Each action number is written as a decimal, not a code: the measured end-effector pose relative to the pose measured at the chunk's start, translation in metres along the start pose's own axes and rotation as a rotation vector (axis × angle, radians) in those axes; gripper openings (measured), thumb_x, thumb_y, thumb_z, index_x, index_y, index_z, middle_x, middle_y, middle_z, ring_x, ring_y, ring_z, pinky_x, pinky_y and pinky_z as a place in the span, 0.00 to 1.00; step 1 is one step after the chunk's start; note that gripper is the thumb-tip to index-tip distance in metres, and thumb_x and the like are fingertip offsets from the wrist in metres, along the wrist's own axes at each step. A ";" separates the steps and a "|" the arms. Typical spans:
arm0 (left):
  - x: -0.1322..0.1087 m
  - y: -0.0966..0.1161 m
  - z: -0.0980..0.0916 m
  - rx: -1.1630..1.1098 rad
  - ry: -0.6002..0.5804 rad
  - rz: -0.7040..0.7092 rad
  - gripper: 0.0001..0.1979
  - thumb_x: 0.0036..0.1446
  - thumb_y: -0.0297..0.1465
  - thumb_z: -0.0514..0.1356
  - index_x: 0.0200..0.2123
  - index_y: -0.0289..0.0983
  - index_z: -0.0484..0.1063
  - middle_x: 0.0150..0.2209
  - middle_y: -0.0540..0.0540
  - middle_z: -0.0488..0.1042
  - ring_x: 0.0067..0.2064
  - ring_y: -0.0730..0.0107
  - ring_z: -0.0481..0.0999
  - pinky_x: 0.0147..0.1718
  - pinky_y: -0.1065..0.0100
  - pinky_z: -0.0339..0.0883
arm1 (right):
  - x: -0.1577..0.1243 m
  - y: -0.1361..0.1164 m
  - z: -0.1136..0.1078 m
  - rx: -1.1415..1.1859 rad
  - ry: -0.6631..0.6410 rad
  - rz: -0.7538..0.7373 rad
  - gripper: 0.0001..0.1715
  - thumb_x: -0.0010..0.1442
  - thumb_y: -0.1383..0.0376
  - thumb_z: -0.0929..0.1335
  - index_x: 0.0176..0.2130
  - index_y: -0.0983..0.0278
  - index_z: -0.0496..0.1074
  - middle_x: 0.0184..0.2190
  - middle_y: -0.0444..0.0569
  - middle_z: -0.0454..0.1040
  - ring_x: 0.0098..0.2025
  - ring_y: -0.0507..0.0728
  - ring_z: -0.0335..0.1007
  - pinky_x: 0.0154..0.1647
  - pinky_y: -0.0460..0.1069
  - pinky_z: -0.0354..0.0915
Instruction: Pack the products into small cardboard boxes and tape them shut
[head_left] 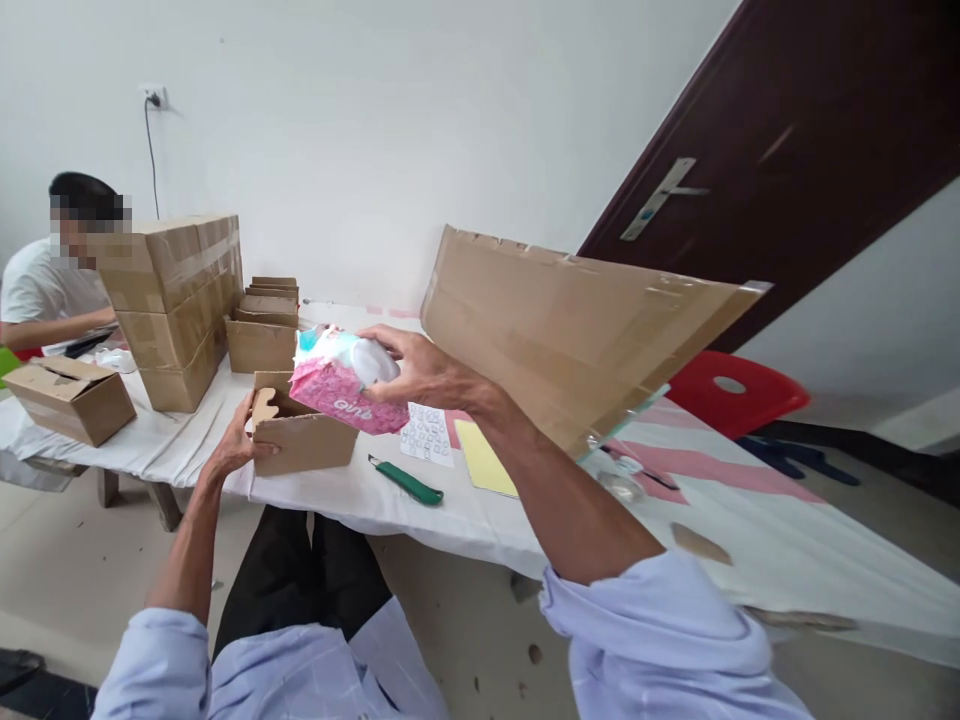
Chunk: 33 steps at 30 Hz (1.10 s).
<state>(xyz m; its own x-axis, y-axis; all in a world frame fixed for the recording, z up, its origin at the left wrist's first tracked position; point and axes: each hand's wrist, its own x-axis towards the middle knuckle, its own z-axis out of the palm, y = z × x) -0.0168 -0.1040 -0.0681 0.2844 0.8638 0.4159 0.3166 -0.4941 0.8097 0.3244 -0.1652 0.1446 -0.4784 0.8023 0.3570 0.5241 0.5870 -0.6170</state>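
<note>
My right hand (420,370) grips a pink and white soft packet (341,385) and holds it tilted over a small open cardboard box (304,440) at the table's near edge. My left hand (236,440) clasps that box's left end, fingers curled round its flap. The packet's lower edge overlaps the box's open top; whether it touches I cannot tell.
A large flat cardboard sheet (577,330) rises at the right. A green utility knife (409,482), a sticker sheet (427,433) and yellow paper (484,460) lie on the white table (750,540). Stacked boxes (176,300) stand far left, beside a seated person (45,285). A red stool (731,390) stands behind.
</note>
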 end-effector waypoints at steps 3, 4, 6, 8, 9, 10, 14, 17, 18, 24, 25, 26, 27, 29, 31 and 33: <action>0.021 -0.001 -0.003 -0.018 0.013 -0.057 0.68 0.44 0.43 0.76 0.80 0.36 0.43 0.76 0.27 0.55 0.74 0.37 0.62 0.66 0.45 0.67 | -0.013 0.000 -0.007 0.044 0.013 0.011 0.40 0.49 0.61 0.74 0.61 0.64 0.74 0.52 0.52 0.78 0.47 0.60 0.76 0.43 0.51 0.73; 0.022 0.001 -0.006 -0.003 0.020 -0.075 0.68 0.42 0.43 0.77 0.79 0.35 0.45 0.77 0.27 0.55 0.75 0.35 0.59 0.67 0.43 0.66 | -0.017 0.001 -0.007 0.047 0.009 0.015 0.40 0.49 0.61 0.74 0.61 0.64 0.74 0.54 0.52 0.78 0.48 0.60 0.76 0.44 0.51 0.73; 0.016 0.007 -0.011 0.055 0.063 -0.094 0.67 0.39 0.41 0.78 0.78 0.36 0.50 0.77 0.27 0.54 0.77 0.31 0.54 0.67 0.40 0.64 | -0.025 0.005 -0.004 0.044 -0.007 0.032 0.39 0.48 0.61 0.75 0.60 0.64 0.75 0.55 0.53 0.78 0.48 0.61 0.76 0.44 0.51 0.73; -0.002 0.018 -0.015 0.133 0.183 -0.090 0.61 0.42 0.41 0.77 0.76 0.39 0.55 0.76 0.28 0.56 0.76 0.30 0.55 0.65 0.38 0.66 | -0.031 0.010 0.004 0.050 -0.051 0.056 0.38 0.48 0.61 0.76 0.59 0.63 0.76 0.53 0.52 0.78 0.48 0.61 0.76 0.43 0.51 0.73; -0.013 0.026 -0.015 0.165 0.265 -0.078 0.56 0.45 0.42 0.76 0.75 0.40 0.58 0.75 0.30 0.58 0.75 0.32 0.58 0.63 0.39 0.69 | -0.034 0.013 0.009 0.059 -0.080 0.073 0.38 0.48 0.61 0.76 0.58 0.63 0.76 0.52 0.51 0.79 0.48 0.61 0.76 0.43 0.51 0.73; -0.025 0.036 -0.014 0.167 0.338 -0.061 0.50 0.50 0.43 0.74 0.74 0.42 0.61 0.73 0.31 0.62 0.73 0.34 0.62 0.61 0.41 0.71 | -0.036 0.015 0.016 0.072 -0.111 0.091 0.39 0.47 0.61 0.76 0.59 0.63 0.76 0.51 0.51 0.79 0.47 0.61 0.76 0.43 0.51 0.72; -0.064 0.079 0.011 -0.174 0.163 -0.057 0.49 0.53 0.46 0.74 0.74 0.46 0.60 0.68 0.34 0.69 0.67 0.38 0.72 0.54 0.50 0.76 | -0.041 0.017 0.048 0.133 -0.207 0.119 0.41 0.46 0.61 0.78 0.59 0.63 0.76 0.51 0.51 0.79 0.48 0.63 0.76 0.46 0.53 0.72; -0.077 0.105 0.039 -0.383 0.003 -0.092 0.56 0.46 0.45 0.79 0.75 0.47 0.59 0.70 0.35 0.68 0.65 0.37 0.74 0.54 0.52 0.75 | -0.045 0.016 0.068 0.216 -0.249 0.070 0.39 0.45 0.63 0.78 0.58 0.61 0.76 0.53 0.50 0.79 0.52 0.64 0.76 0.51 0.54 0.72; -0.079 0.111 0.047 -0.427 0.006 -0.091 0.55 0.45 0.45 0.79 0.74 0.46 0.61 0.68 0.36 0.70 0.64 0.39 0.75 0.55 0.53 0.74 | -0.046 0.016 0.073 0.241 -0.255 0.060 0.39 0.45 0.64 0.79 0.58 0.60 0.76 0.53 0.50 0.79 0.53 0.64 0.76 0.53 0.55 0.72; -0.065 0.134 0.059 -0.597 0.299 -0.046 0.36 0.45 0.41 0.79 0.57 0.42 0.73 0.40 0.48 0.80 0.39 0.61 0.80 0.39 0.65 0.72 | -0.060 0.028 0.078 0.438 -0.066 0.043 0.46 0.52 0.48 0.81 0.64 0.59 0.72 0.62 0.56 0.75 0.66 0.69 0.70 0.68 0.62 0.66; -0.059 0.140 0.056 -0.639 0.358 -0.054 0.35 0.45 0.41 0.78 0.55 0.42 0.73 0.39 0.49 0.79 0.37 0.63 0.79 0.37 0.67 0.72 | -0.062 0.030 0.079 0.478 -0.004 0.015 0.46 0.55 0.44 0.80 0.65 0.58 0.71 0.65 0.57 0.73 0.69 0.69 0.67 0.71 0.64 0.63; -0.051 0.145 0.053 -0.688 0.414 -0.056 0.33 0.46 0.41 0.78 0.54 0.41 0.73 0.38 0.49 0.79 0.36 0.64 0.79 0.37 0.67 0.72 | -0.063 0.031 0.079 0.513 0.058 -0.019 0.46 0.58 0.41 0.78 0.66 0.56 0.70 0.68 0.57 0.70 0.72 0.69 0.64 0.73 0.64 0.61; -0.043 0.151 0.050 -0.736 0.463 -0.050 0.31 0.47 0.41 0.77 0.53 0.41 0.74 0.39 0.49 0.79 0.36 0.65 0.79 0.37 0.67 0.72 | -0.062 0.031 0.081 0.538 0.114 -0.055 0.46 0.60 0.39 0.76 0.68 0.54 0.68 0.71 0.56 0.67 0.74 0.69 0.61 0.74 0.64 0.59; -0.025 0.163 0.043 -0.808 0.526 -0.018 0.27 0.50 0.42 0.76 0.50 0.40 0.75 0.42 0.47 0.80 0.39 0.64 0.80 0.40 0.67 0.73 | -0.058 0.029 0.085 0.570 0.214 -0.117 0.47 0.61 0.38 0.75 0.70 0.51 0.66 0.75 0.54 0.61 0.75 0.69 0.58 0.74 0.63 0.60; -0.010 0.170 0.038 -0.818 0.533 -0.002 0.25 0.54 0.43 0.74 0.51 0.39 0.76 0.46 0.45 0.80 0.43 0.63 0.81 0.43 0.66 0.74 | -0.050 0.025 0.092 0.597 0.300 -0.154 0.47 0.62 0.38 0.75 0.71 0.51 0.64 0.74 0.53 0.62 0.73 0.67 0.62 0.71 0.61 0.65; -0.001 0.170 0.034 -0.753 0.533 -0.014 0.26 0.56 0.44 0.73 0.53 0.39 0.75 0.49 0.43 0.80 0.47 0.60 0.81 0.46 0.64 0.75 | -0.040 0.024 0.101 0.633 0.385 -0.144 0.45 0.63 0.38 0.73 0.70 0.53 0.67 0.70 0.54 0.68 0.68 0.66 0.67 0.67 0.59 0.69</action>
<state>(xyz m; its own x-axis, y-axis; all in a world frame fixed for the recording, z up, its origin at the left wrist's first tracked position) 0.0678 -0.1924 0.0554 -0.2284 0.8927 0.3884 -0.4088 -0.4500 0.7940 0.2844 -0.1940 0.0447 -0.1709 0.7718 0.6125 -0.0857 0.6076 -0.7896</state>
